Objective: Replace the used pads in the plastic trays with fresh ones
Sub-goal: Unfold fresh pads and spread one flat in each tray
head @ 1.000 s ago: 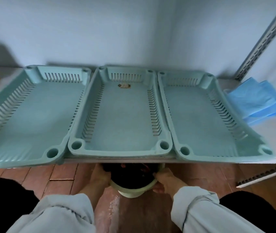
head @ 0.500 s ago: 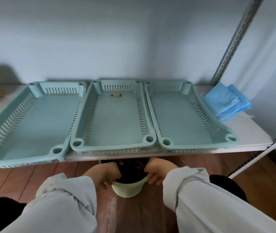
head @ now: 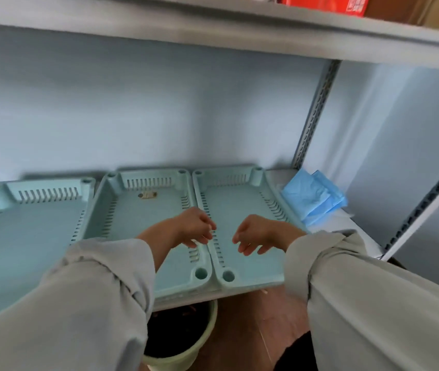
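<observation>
Both arms reach forward, grey sleeves pushed back to the forearms. The left hand (head: 195, 227) hangs palm down, fingers loosely curled, holding nothing. The right hand (head: 253, 232) mirrors it, wrist bent, fingers drooping, seemingly empty too, though motion blur smears its fingertips. The hands are near, not touching.

Three pale teal plastic trays sit side by side on the shelf, rims touching — the left tray (head: 33, 223), the middle tray (head: 143, 210) and the right tray (head: 239, 202). Each is long, shallow, slotted along its walls, and bare inside. A stack of folded blue pads (head: 313, 196) lies just beside the right tray.
</observation>
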